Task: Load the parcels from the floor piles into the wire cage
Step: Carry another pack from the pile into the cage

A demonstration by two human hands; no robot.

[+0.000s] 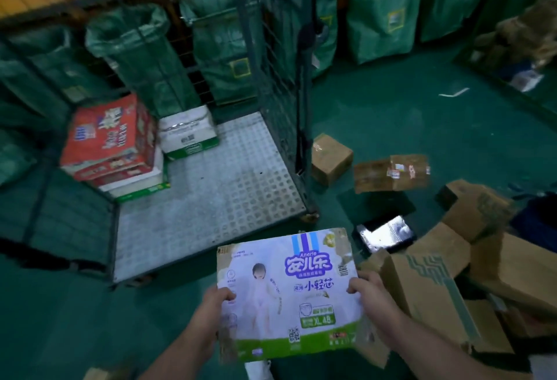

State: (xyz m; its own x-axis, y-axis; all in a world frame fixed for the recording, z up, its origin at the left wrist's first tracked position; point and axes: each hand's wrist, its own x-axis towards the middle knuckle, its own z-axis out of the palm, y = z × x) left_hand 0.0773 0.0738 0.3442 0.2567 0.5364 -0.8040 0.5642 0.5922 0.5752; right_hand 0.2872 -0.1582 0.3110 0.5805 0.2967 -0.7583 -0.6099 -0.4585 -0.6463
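**A:** What holds what here?

**B:** The wire cage (272, 84) is the biggest thing. It stands ahead and to the left on the green floor (422, 114), with its near side open. On its perforated metal deck (217, 198), in the far left corner, a red carton (110, 135) lies tilted on a white-and-green carton (141, 188). A smaller white carton (188, 135) sits just beside them against the back mesh. The near and right parts of the deck show only metal. Behind the cage runs a row of green sacks (382, 8) with open mouths. I cannot tell what is in them.

**A:** And the parcel being handled?

**B:** It is a flat nappy carton (289, 295), white with blue lettering, a green band along its near edge and "XL 48" printed on it. Its corners are scuffed down to brown card. It is held in the air, low and centre, just short of the cage's open front. The left hand (211, 316) grips its left edge with the thumb curled over the printed face. The right hand (373, 301) grips the right edge the same way.

**A:** What about room to move?

**B:** Open green floor lies between the carton and the deck's front lip. The cage's right corner post (304, 93) rises ahead, slightly right of the carton. A heap of brown cartons (437, 289) crowds the right forearm. Beyond it is a blurred labelled brown box (391, 173), and a small brown box (330, 158) sits just beside the cage's right side. A glossy black packet (384, 235) lies on the floor between the heap and the cage.
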